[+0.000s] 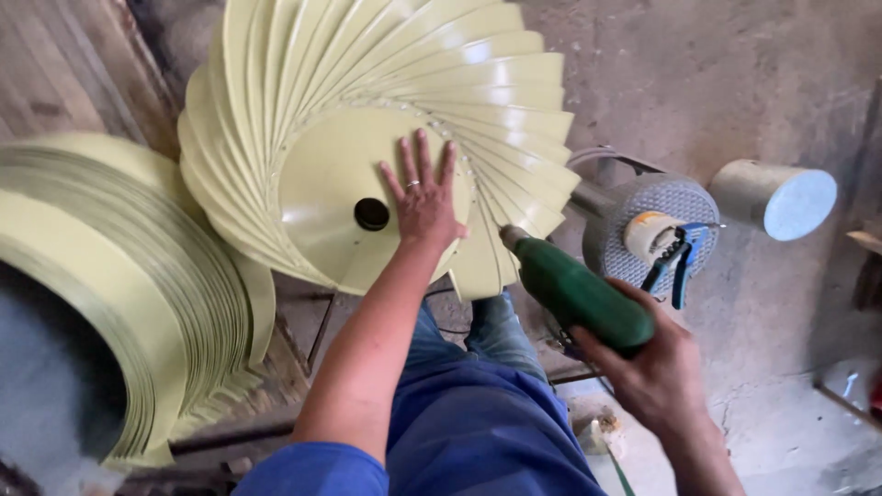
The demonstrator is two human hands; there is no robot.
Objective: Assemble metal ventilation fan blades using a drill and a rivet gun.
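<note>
Pale-yellow metal blades already ring most of the hub disc. Left hand lies flat, fingers spread, on the disc; right hand grips a green drill at the rim. Loose blades remain stacked.

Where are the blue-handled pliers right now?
The pliers lie on the round perforated stool at the right of the head view, beside a tape roll, just above the right hand holding the green drill.

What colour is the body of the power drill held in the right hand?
Dark green power drill, head view.
</note>
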